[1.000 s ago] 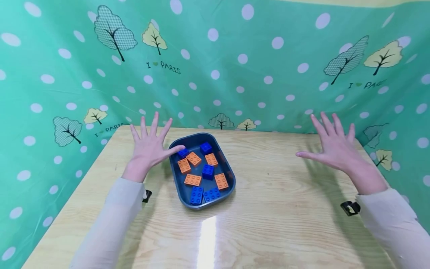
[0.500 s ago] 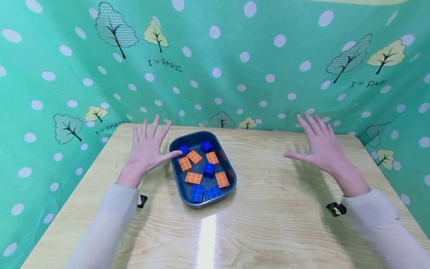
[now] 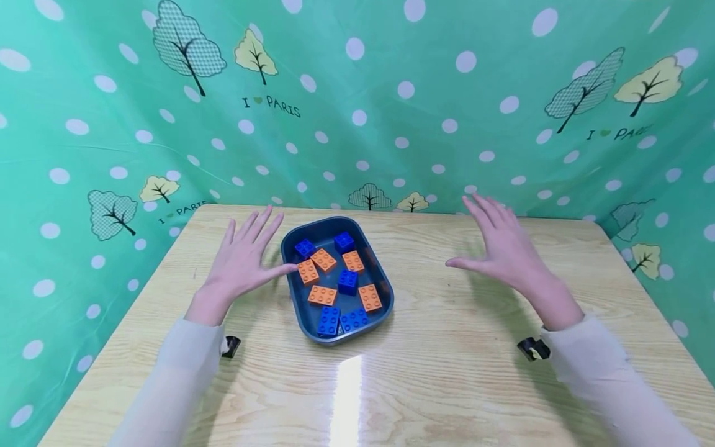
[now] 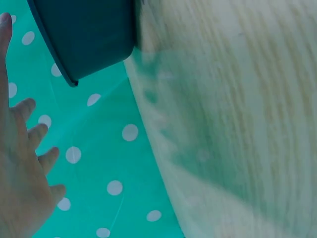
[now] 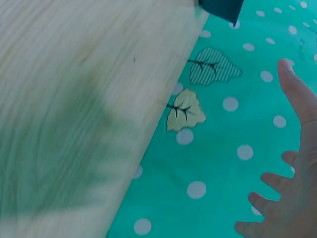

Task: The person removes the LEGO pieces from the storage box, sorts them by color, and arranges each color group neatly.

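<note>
A dark blue tray with rounded corners sits on the table, left of the middle, holding several orange bricks and several blue bricks. Just left of the tray is my left hand, fingers spread and thumb pointing over the tray's left rim; it holds nothing. My right hand hovers above the table well to the right of the tray, fingers extended, thumb out toward the left, also holding nothing. Both wrist views show the hands raised over the surface, with the tray's outer wall near the left one.
The pale wooden table carries a bright light streak at its front. A green curtain with white dots and printed trees stands behind and at both sides. Small black wrist cameras sit at the cuffs.
My right hand has moved left, toward the tray. The left hand has come slightly lower and nearer me, its thumb shifting from the rear blue brick toward an orange one. The bricks have stayed put.
</note>
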Demonstrator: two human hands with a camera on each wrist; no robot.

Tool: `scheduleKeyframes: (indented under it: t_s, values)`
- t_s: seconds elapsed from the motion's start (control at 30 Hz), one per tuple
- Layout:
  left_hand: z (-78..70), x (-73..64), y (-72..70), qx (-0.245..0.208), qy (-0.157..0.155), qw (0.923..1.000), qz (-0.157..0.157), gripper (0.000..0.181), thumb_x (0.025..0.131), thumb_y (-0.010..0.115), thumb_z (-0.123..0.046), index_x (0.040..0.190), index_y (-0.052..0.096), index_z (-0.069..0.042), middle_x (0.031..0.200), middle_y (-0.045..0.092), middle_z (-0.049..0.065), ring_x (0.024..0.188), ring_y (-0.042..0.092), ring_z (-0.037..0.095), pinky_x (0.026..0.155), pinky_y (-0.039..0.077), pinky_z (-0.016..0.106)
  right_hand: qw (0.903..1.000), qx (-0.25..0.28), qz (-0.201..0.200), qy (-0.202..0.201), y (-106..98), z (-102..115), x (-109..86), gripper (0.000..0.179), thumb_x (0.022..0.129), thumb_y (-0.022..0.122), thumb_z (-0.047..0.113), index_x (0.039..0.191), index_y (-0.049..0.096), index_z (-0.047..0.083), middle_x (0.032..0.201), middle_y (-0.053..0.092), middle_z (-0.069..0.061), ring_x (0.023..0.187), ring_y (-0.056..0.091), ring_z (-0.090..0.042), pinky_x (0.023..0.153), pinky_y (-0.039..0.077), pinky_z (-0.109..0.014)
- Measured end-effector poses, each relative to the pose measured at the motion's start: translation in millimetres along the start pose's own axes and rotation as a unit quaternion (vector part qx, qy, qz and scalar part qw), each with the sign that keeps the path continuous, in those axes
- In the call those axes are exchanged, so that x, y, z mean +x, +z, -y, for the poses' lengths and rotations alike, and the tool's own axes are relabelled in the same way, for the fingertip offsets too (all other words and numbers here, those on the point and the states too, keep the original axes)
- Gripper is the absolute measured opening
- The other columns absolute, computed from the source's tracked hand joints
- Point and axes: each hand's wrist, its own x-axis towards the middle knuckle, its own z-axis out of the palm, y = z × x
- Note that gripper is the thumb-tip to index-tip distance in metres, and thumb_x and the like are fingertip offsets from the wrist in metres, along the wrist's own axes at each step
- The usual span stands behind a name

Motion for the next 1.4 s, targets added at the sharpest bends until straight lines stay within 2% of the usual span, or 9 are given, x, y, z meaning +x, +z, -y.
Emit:
scheduleKeyframes:
  t_s: [0.23, 0.5, 0.77, 1.0, 1.13, 1.23, 1.3, 1.4]
  values:
    - [1.4, -1.7, 5.0, -0.017, 0.02, 0.9995, 0.016, 0.109, 0.081, 0.055, -0.079, 0.162, 0.011, -0.021, 0.169, 0.013, 0.006, 0.155, 0.016, 0.035, 0.126, 0.006, 0.063, 0.9999, 0.002, 0.011, -0.012, 12.0, 13.8, 3.2, 0.116, 0.072, 0.081, 0.061, 0.16, 0.021, 0.015, 0.164, 0.026, -0.017, 0.149, 0.025, -0.044, 0.122, 0.019, -0.066]
    - [1.8, -1.6, 8.3, -0.066, 0.024, 0.9965, 0.046, 0.111, 0.08, 0.062, -0.075, 0.162, 0.012, -0.019, 0.168, 0.02, 0.008, 0.155, 0.018, 0.035, 0.128, 0.008, 0.059, 0.999, 0.025, 0.007, -0.037, 24.9, 31.6, 5.6, 0.115, 0.071, 0.082, 0.061, 0.159, 0.024, 0.015, 0.163, 0.03, -0.016, 0.147, 0.03, -0.042, 0.122, 0.022, -0.064]
    - [0.8, -1.0, 10.8, -0.098, 0.023, 0.9925, 0.068, 0.108, 0.079, 0.07, -0.068, 0.161, 0.02, -0.018, 0.166, 0.024, 0.011, 0.154, 0.02, 0.035, 0.128, 0.012, 0.056, 0.9963, 0.07, 0.024, -0.044, 30.3, 56.4, 7.8, 0.115, 0.072, 0.081, 0.062, 0.16, 0.021, 0.02, 0.163, 0.029, -0.013, 0.148, 0.032, -0.039, 0.12, 0.031, -0.062]
    - [1.1, -4.6, 14.6, -0.155, 0.01, 0.9851, 0.073, 0.107, 0.078, 0.075, -0.063, 0.16, 0.022, -0.019, 0.165, 0.026, 0.014, 0.152, 0.024, 0.041, 0.124, 0.023, 0.061, 0.9897, 0.13, 0.037, -0.049, 40.0, 87.2, 6.0, 0.109, 0.073, 0.082, 0.056, 0.158, 0.028, 0.014, 0.164, 0.029, -0.01, 0.15, 0.03, -0.035, 0.123, 0.028, -0.057]
    - [0.2, -11.2, 18.7, -0.178, -0.001, 0.9816, 0.069, 0.107, 0.077, 0.076, -0.064, 0.16, 0.025, -0.019, 0.164, 0.028, 0.014, 0.15, 0.028, 0.042, 0.119, 0.029, 0.065, 0.9806, 0.186, 0.047, -0.039, 49.9, 109.5, 2.5, 0.1, 0.076, 0.082, 0.049, 0.156, 0.032, 0.015, 0.162, 0.034, -0.007, 0.149, 0.034, -0.032, 0.122, 0.031, -0.055]
    - [-0.6, -14.3, 18.9, -0.181, -0.007, 0.9812, 0.066, 0.108, 0.075, 0.076, -0.065, 0.159, 0.026, -0.018, 0.163, 0.03, 0.015, 0.149, 0.031, 0.042, 0.118, 0.031, 0.065, 0.9701, 0.236, 0.043, -0.035, 57.8, 127.4, 1.8, 0.09, 0.078, 0.084, 0.04, 0.152, 0.04, 0.014, 0.157, 0.042, -0.007, 0.144, 0.043, -0.03, 0.117, 0.04, -0.052]
    - [-1.4, -14.7, 17.7, -0.18, -0.009, 0.9814, 0.067, 0.107, 0.076, 0.076, -0.065, 0.159, 0.027, -0.018, 0.163, 0.031, 0.015, 0.148, 0.031, 0.042, 0.117, 0.032, 0.065, 0.9574, 0.284, 0.045, -0.031, 62.2, 138.9, 3.2, 0.081, 0.08, 0.084, 0.032, 0.148, 0.046, 0.013, 0.151, 0.049, -0.009, 0.138, 0.05, -0.03, 0.113, 0.047, -0.049]
    - [-2.2, -13.8, 14.4, -0.174, -0.012, 0.9827, 0.063, 0.106, 0.077, 0.076, -0.063, 0.159, 0.026, -0.019, 0.163, 0.031, 0.015, 0.148, 0.032, 0.043, 0.117, 0.032, 0.066, 0.928, 0.367, 0.064, -0.019, 66.6, 155.4, 7.6, 0.068, 0.084, 0.081, 0.02, 0.143, 0.05, 0.008, 0.144, 0.054, -0.014, 0.13, 0.057, -0.033, 0.108, 0.052, -0.044]
